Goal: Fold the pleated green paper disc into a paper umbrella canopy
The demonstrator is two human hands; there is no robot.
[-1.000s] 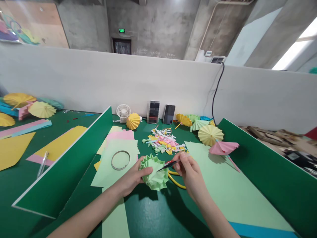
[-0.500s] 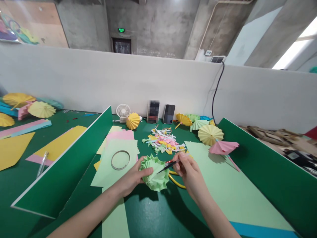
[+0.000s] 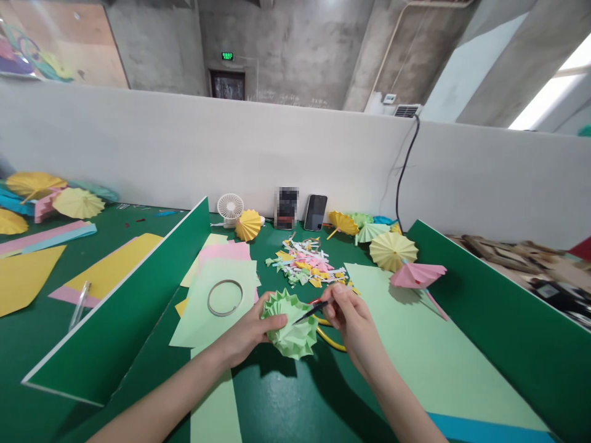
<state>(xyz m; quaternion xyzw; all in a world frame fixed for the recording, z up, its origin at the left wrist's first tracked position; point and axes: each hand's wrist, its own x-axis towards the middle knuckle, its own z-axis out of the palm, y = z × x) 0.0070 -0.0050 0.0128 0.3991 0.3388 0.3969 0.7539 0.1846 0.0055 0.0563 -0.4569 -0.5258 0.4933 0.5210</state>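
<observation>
My left hand (image 3: pixel 260 323) grips a pleated light-green paper canopy (image 3: pixel 292 335) by its left side, thumb pressed on the inner folds. The canopy is held above the green table, its zigzag rim spread in a rough circle. A slim black pen (image 3: pixel 310 312) is pinched between the thumb and fingers of my right hand (image 3: pixel 345 307). Its dark tip points down-left and meets the middle of the canopy. Behind the canopy and my right hand show yellow loops (image 3: pixel 330 337), mostly hidden, and a small red piece whose kind I cannot make out.
Paper scraps (image 3: pixel 307 261) are heaped ahead. Green sheets (image 3: pixel 217 332) with a ring (image 3: pixel 225 298) lie left, a large green sheet (image 3: pixel 434 344) right. Finished paper umbrellas (image 3: pixel 393 250) stand at back right. Low green dividers (image 3: pixel 138 307) flank the workspace; a fan (image 3: pixel 229 208) and phone (image 3: pixel 316 212) stand behind.
The green canopy has shifted very slightly right and down in my left hand. My right hand and the pen keep nearly the same place.
</observation>
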